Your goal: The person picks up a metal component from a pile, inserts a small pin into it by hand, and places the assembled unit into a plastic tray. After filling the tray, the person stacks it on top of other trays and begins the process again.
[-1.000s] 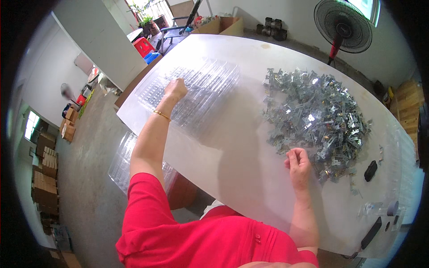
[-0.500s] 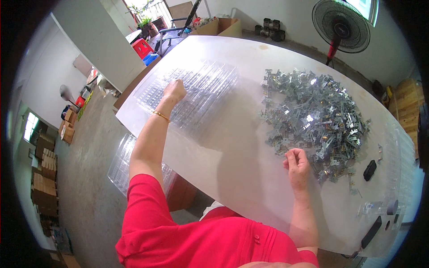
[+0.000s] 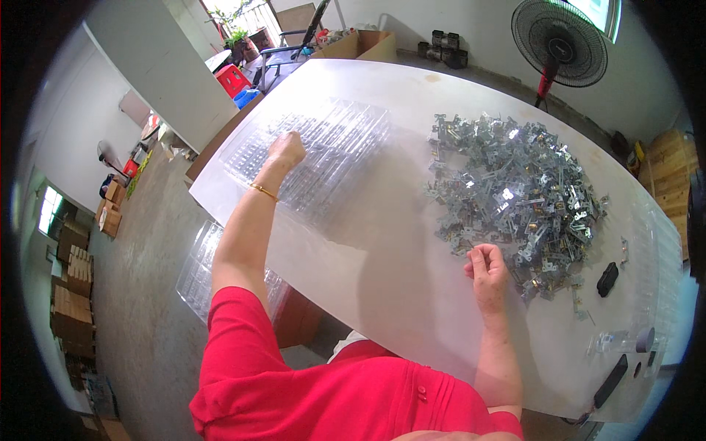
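1. Left hand (image 3: 287, 149): fingers curled in over the tray; whether they pinch a part, cannot tell.
2. Right hand (image 3: 487, 275): thumb and forefinger pressed together at the pile's near edge; any part between them too small to confirm.
3. Step in hand, as judged: fingertip work at the tray, right hand posted by the pile. A next move would call for a fine grip, and for teasing single parts from the tangle.
4. Tray (image 3: 346, 187): clear, ridged, at the table's far left; rows of small bright marks, parts or moulded cells, cannot tell.
5. Pile (image 3: 515, 198): small metal parts, loose on the table (image 3: 316, 253), right of the tray.
6. Lower tray (image 3: 200, 273): clear, below the table edge; contents unclear.
7. Carton (image 3: 380, 48): open, beyond the table; mixed items at its left end, indistinct.
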Motion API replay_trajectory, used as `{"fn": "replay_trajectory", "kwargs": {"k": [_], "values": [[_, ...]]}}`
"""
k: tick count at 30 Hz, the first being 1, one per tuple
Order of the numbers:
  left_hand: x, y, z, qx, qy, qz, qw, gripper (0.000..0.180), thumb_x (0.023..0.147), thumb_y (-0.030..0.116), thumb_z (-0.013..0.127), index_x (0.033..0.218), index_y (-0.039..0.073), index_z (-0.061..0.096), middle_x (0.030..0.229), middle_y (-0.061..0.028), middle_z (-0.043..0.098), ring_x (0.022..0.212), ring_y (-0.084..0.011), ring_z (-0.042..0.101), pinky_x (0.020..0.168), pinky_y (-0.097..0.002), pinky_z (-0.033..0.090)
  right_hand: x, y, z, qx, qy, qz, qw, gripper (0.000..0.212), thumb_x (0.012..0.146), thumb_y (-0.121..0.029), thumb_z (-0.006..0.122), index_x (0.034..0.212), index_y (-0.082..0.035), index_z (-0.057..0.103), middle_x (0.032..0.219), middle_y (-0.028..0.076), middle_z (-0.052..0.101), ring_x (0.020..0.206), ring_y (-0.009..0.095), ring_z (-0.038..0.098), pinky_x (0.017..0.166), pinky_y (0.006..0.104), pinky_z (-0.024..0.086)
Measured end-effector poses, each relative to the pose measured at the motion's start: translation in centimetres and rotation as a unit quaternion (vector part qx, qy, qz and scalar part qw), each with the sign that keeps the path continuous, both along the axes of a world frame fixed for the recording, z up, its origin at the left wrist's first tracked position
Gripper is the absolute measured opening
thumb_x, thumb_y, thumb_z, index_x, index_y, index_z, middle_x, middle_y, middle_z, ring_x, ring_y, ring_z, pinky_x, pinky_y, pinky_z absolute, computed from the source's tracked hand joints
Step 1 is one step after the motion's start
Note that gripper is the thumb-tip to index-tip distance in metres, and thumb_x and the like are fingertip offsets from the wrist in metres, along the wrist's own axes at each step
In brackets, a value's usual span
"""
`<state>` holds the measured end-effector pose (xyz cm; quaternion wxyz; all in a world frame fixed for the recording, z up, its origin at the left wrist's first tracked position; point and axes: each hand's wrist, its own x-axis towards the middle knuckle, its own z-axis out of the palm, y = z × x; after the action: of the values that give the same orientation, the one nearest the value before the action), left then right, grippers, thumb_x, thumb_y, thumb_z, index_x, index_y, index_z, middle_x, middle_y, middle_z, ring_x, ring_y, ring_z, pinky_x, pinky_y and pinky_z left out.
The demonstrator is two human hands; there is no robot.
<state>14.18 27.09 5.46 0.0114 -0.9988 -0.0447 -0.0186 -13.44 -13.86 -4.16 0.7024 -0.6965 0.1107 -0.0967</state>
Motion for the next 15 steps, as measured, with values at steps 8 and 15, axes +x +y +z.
{"fn": "replay_trajectory", "kwargs": {"k": [8, 15], "values": [[-0.10, 0.36, 0.13, 0.008, -0.009, 0.011, 1.000, 0.032, 0.081, 0.008, 0.055, 0.106, 0.000, 0.073, 0.112, -0.0247, 0.069, 0.108, -0.0373, 0.067, 0.093, -0.0434, 0.053, 0.10, -0.13, -0.59, 0.015, -0.008, 0.010, 1.000, 0.013, 0.100, -0.019, 0.059, 0.099, -0.007, 0.060, 0.087, -0.001, 0.063, 0.070, 0.005, 0.057, 0.063, 0.0226, 0.051], [-0.09, 0.10, 0.17, 0.010, -0.004, 0.020, 1.000, 0.032, 0.082, 0.008, 0.055, 0.107, 0.000, 0.072, 0.113, -0.0248, 0.068, 0.109, -0.0375, 0.066, 0.094, -0.0434, 0.053, 0.02, -0.23, -0.98, 0.020, -0.009, 0.005, 1.000, 0.013, 0.100, -0.020, 0.060, 0.099, -0.006, 0.060, 0.088, -0.001, 0.063, 0.071, 0.006, 0.058, 0.063, 0.0226, 0.052]]}}
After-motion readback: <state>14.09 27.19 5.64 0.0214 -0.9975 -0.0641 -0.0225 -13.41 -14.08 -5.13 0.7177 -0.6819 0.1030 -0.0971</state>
